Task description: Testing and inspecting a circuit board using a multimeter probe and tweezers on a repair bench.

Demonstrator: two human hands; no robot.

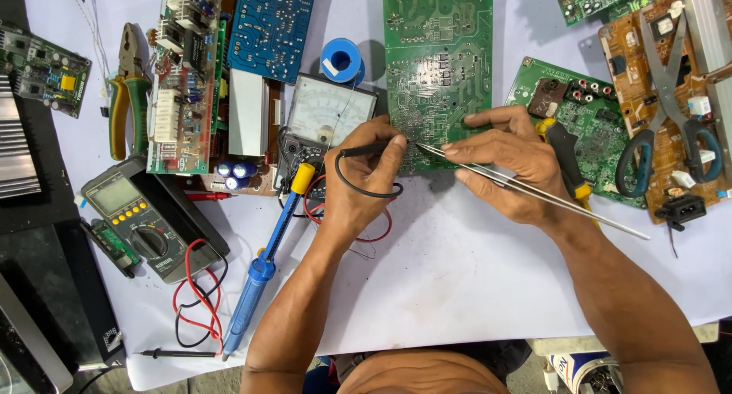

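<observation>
Nearest: blue desoldering pump (263, 268) lying on the white table sheet (457, 287), beside a yellow-keyed digital multimeter (133, 219).

Middle: left hand (358, 177), closed around a black probe (366, 150), tip set to the green circuit board (435, 74), apparently so both tools meet at one solder point. Right hand (507, 161), fingers pinched on steel tweezers (526, 188), points touching the same spot.

Far: analogue meter (328, 108), blue solder spool (341, 60), scissors (667, 127). The board's top edge is cut off; the contact point is too small to make out.
</observation>
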